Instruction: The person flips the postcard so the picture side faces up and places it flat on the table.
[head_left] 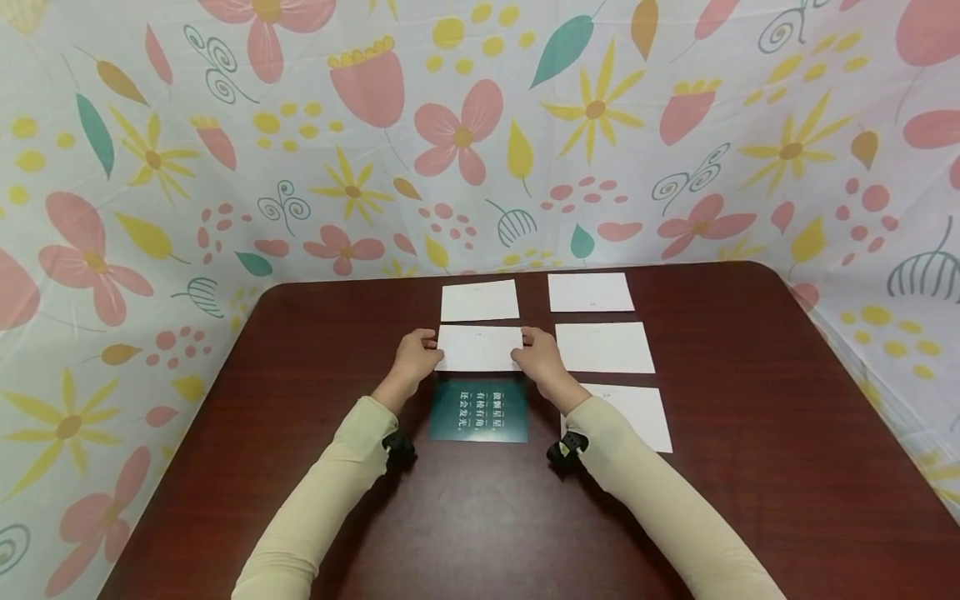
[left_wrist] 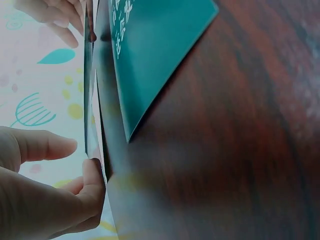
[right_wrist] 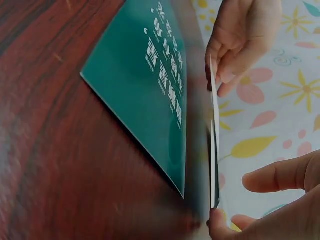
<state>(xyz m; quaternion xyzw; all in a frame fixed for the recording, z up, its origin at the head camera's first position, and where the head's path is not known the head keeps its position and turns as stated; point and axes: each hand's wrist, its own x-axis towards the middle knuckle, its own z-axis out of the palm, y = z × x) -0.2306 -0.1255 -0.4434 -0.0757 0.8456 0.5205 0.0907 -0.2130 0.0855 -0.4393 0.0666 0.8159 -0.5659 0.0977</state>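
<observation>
Both hands hold a white card (head_left: 480, 348) by its short ends, and its face carries a tiny faint mark near the top. My left hand (head_left: 415, 364) is at its left end, my right hand (head_left: 542, 360) at its right end. Edge-on in the left wrist view, the card's edge meets a fingertip of the left hand (left_wrist: 55, 190), while another digit stands apart from it. A fingertip of the right hand (right_wrist: 275, 200) meets the edge likewise. Closer to the person lies a teal card (head_left: 478, 411) with white printed characters.
Another white card (head_left: 480, 301) lies beyond the held one. To the right, a column has a far white card (head_left: 591, 292), a middle white card (head_left: 604, 347) and a near white card (head_left: 637, 417), partly under the right forearm. The dark wooden table (head_left: 480, 517) ends at a flower-patterned cloth (head_left: 465, 208).
</observation>
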